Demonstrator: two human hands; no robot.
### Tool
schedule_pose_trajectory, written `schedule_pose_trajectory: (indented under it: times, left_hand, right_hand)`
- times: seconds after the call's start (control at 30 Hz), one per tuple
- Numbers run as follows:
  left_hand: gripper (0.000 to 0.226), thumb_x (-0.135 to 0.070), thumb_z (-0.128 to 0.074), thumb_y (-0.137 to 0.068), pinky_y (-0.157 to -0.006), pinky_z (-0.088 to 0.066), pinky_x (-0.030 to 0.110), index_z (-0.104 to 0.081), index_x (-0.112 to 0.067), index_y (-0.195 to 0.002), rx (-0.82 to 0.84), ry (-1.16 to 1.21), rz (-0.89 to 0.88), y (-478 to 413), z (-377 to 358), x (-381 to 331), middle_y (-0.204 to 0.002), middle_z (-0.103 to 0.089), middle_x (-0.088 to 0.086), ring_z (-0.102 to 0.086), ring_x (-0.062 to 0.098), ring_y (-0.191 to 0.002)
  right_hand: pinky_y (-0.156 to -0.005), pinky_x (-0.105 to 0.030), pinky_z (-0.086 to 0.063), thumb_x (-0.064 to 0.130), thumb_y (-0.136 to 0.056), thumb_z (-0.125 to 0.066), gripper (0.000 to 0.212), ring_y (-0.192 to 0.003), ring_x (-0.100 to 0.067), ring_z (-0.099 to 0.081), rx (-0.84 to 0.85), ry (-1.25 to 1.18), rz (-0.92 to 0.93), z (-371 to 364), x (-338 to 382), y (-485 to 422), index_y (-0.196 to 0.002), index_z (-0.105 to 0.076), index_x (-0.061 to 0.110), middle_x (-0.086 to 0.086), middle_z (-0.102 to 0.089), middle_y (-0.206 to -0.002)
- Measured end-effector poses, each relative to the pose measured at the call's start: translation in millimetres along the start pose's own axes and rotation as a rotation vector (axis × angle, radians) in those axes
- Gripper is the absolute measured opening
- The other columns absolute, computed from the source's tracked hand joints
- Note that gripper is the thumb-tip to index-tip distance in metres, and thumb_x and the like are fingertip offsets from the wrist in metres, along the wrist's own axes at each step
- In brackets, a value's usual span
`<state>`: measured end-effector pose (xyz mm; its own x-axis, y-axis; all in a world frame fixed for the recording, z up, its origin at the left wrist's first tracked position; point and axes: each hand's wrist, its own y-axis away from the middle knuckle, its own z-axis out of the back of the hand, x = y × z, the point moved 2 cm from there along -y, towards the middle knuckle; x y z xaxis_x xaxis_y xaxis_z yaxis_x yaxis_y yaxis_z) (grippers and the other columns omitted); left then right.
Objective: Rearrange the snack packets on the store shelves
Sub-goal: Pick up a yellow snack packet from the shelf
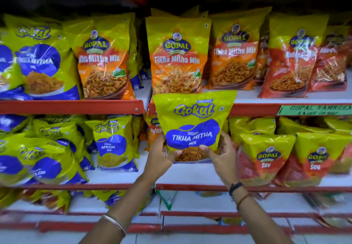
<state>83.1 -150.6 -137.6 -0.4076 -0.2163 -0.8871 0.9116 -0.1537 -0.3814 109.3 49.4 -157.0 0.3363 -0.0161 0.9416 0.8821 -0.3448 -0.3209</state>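
Trouble likely starts at the crowded upper shelf: the Gokul Tikha Mitha packet, pinched at its bottom corners by the left hand and right hand, hangs mid-air before the Gopal packet and could topple it.

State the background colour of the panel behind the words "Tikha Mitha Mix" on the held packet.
Blue, on the yellow-green Gokul packet; seen best in the head view.
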Motion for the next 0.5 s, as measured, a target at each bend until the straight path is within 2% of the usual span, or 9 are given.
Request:
schedule_pose_trajectory:
  times: [0.1,0.17,0.23,0.3,0.37,0.43,0.5]
  left_hand:
    - [0.054,-0.018,-0.073,-0.069,-0.086,-0.043,0.007,-0.048,-0.037,-0.114,0.016,-0.013,0.07,19.0,7.4,33.9,-0.114,-0.059,-0.016,-0.054,-0.015,-0.103]
    - [0.054,-0.019,-0.073,-0.071,-0.086,-0.044,0.008,-0.048,-0.03,-0.118,0.048,-0.007,0.13,27.5,10.2,58.3,-0.115,-0.061,-0.013,-0.056,-0.012,-0.104]
    - [0.056,-0.019,-0.073,-0.073,-0.088,-0.048,0.014,-0.049,-0.029,-0.123,0.1,-0.014,0.177,28.8,11.4,79.1,-0.118,-0.063,-0.008,-0.059,-0.003,-0.107]
    - [0.056,-0.015,-0.073,-0.073,-0.086,-0.049,0.015,-0.05,-0.031,-0.121,0.123,-0.028,0.217,24.0,12.4,97.3,-0.118,-0.065,-0.005,-0.061,-0.001,-0.105]
    - [0.054,-0.01,-0.073,-0.073,-0.08,-0.048,0.011,-0.052,-0.029,-0.118,0.124,-0.037,0.256,16.5,12.3,111.7,-0.116,-0.065,-0.002,-0.06,-0.007,-0.101]
    - [0.053,-0.005,-0.073,-0.073,-0.074,-0.046,0.006,-0.052,-0.025,-0.117,0.132,-0.042,0.301,7.4,12.1,127.8,-0.113,-0.064,-0.001,-0.059,-0.012,-0.095]
    - [0.055,-0.001,-0.073,-0.071,-0.072,-0.044,0.003,-0.051,-0.024,-0.116,0.139,-0.072,0.327,-3.4,11.0,142.5,-0.112,-0.063,0.0,-0.061,-0.004,-0.095]
  right_hand:
    - [-0.085,-0.023,-0.053,0.002,-0.067,-0.082,0.058,-0.104,-0.013,-0.066,0.032,0.037,-0.099,-13.6,-30.8,20.3,-0.115,-0.058,0.024,0.003,-0.07,-0.114]
    - [-0.082,-0.018,-0.053,0.003,-0.068,-0.082,0.056,-0.1,-0.004,-0.067,0.04,0.093,-0.15,-19.3,-49.3,31.4,-0.113,-0.058,0.025,0.007,-0.07,-0.112]
    - [-0.079,-0.016,-0.053,0.003,-0.068,-0.082,0.055,-0.095,0.001,-0.066,0.037,0.142,-0.2,-23.4,-69.1,35.6,-0.111,-0.057,0.028,0.003,-0.069,-0.11]
    - [-0.076,-0.013,-0.052,0.001,-0.069,-0.081,0.054,-0.09,0.003,-0.066,0.045,0.181,-0.242,-30.6,-88.9,32.9,-0.107,-0.056,0.031,0.0,-0.069,-0.107]
    - [-0.074,-0.012,-0.052,0.001,-0.069,-0.081,0.055,-0.09,-0.002,-0.067,0.05,0.207,-0.28,-38.1,-105.0,23.8,-0.108,-0.057,0.03,-0.001,-0.069,-0.107]
    - [-0.074,-0.014,-0.052,0.003,-0.069,-0.081,0.054,-0.096,-0.011,-0.067,0.073,0.221,-0.315,-45.5,-117.6,12.0,-0.115,-0.058,0.02,-0.004,-0.069,-0.111]
    - [-0.077,-0.018,-0.053,0.007,-0.072,-0.08,0.052,-0.103,-0.018,-0.066,0.109,0.242,-0.328,-49.8,-131.8,1.8,-0.118,-0.057,0.013,-0.009,-0.068,-0.116]
